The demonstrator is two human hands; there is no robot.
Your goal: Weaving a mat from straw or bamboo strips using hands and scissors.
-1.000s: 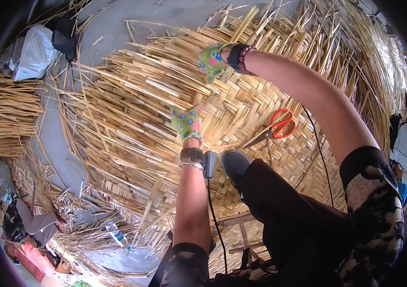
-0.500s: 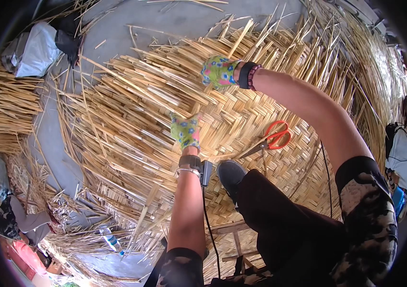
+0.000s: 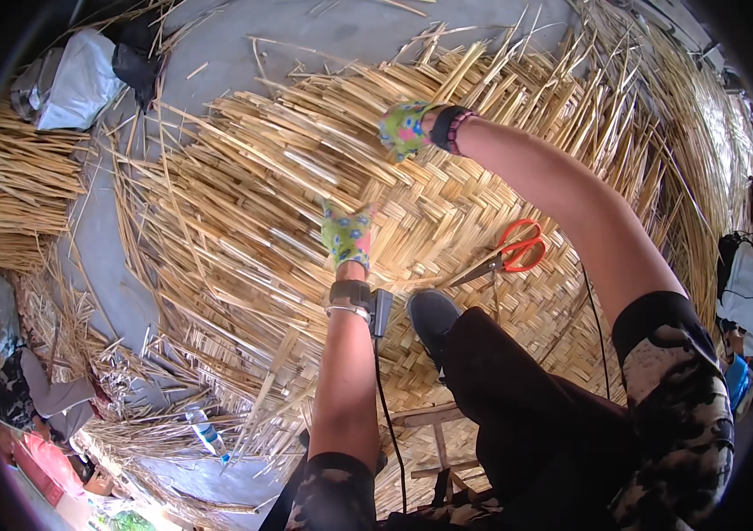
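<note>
Across the middle of the view spreads a large woven straw mat (image 3: 482,203), with loose unwoven strips (image 3: 243,177) fanning out toward nine and eleven o'clock. At the centre, the left hand (image 3: 346,234), in a flowery green glove, lies flat on the strips where the weave ends; its fingers look closed together, though whether they pinch a strip I cannot tell. At twelve o'clock the right hand (image 3: 405,129), gloved the same way, rests on the mat's far edge, fingers curled down among the strips; its grip is hidden. Red-handled scissors (image 3: 505,257) lie on the woven part at three o'clock, well apart from both hands. A dark shoe (image 3: 431,317) presses on the mat just below centre. At seven o'clock a plastic bottle (image 3: 208,435) lies among straw scraps; its contents cannot be made out. Bundled straw (image 3: 13,190) sits at nine o'clock, and a grey bag (image 3: 75,84) at ten o'clock.
</note>
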